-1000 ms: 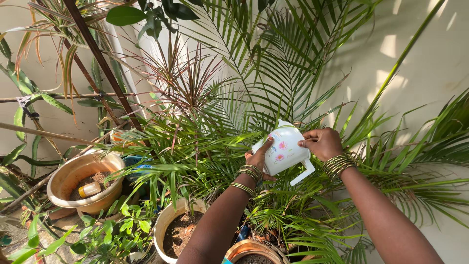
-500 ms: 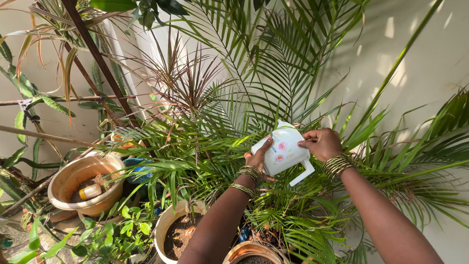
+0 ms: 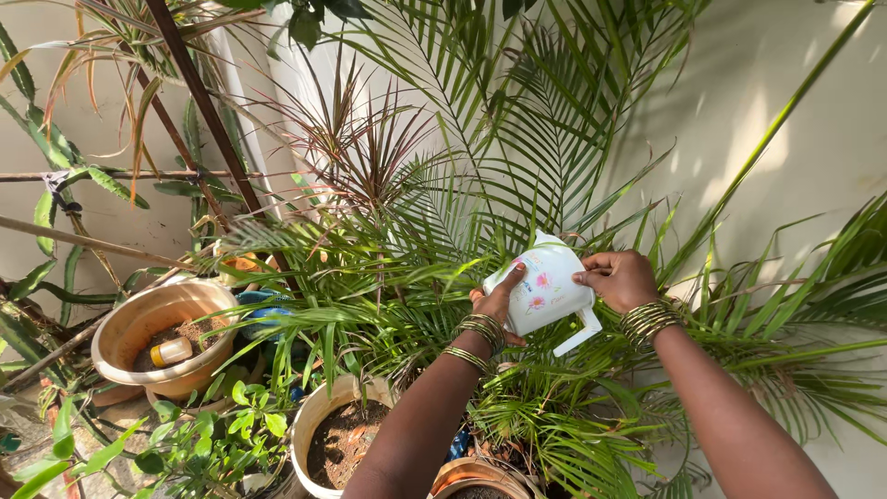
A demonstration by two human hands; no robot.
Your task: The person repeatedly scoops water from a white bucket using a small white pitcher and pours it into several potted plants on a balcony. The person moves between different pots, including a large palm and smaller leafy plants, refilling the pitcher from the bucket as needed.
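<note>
I hold a white plastic jug (image 3: 545,294) with pink flower prints, tilted over the palm fronds, its handle pointing down to the right. My left hand (image 3: 494,303) supports its underside at the left. On its right side, at the top, rests my right hand (image 3: 621,278), fingers curled on the wall of the jug. Both wrists wear gold bangles. Below the jug spreads a green palm plant (image 3: 554,407).
A beige pot (image 3: 319,416) with soil stands at bottom centre. A tan bowl-shaped pot (image 3: 125,323) at left holds soil and a small yellow bottle (image 3: 172,351). A reddish spiky plant (image 3: 360,148), wooden stakes (image 3: 199,102) and a pale wall (image 3: 795,111) surround them.
The jug and both hands have shifted slightly down and to the right in view; the view has moved a little. Both hands still hold the jug as before.
</note>
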